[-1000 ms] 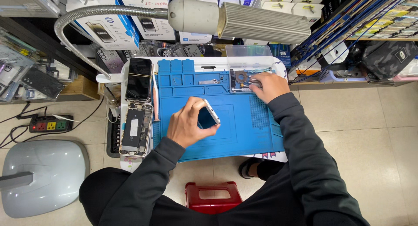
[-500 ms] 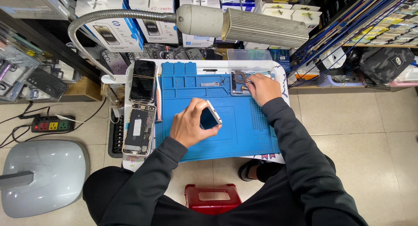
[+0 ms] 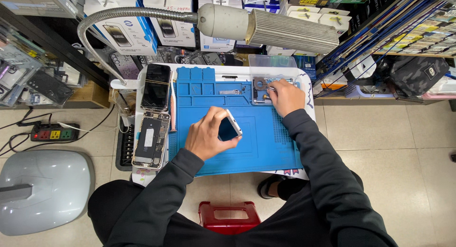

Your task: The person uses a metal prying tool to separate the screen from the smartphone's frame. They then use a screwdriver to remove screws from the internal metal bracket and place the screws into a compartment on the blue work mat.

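My left hand holds a small smartphone with a white edge and dark screen, tilted above the middle of the blue repair mat. My right hand rests at the mat's far right compartments, its fingers on a thin metal tool over a small grey parts tray. Whether the fingers grip the tool is unclear. Both arms wear dark sleeves.
An opened phone and a dark-screened phone lie left of the mat. Tweezers lie on the mat's upper part. A gooseneck lamp hangs overhead. A power strip, grey object and red stool sit on the floor.
The view has shifted slightly; my hands keep nearly the same places, the left still holding the phone and the right at the parts tray.
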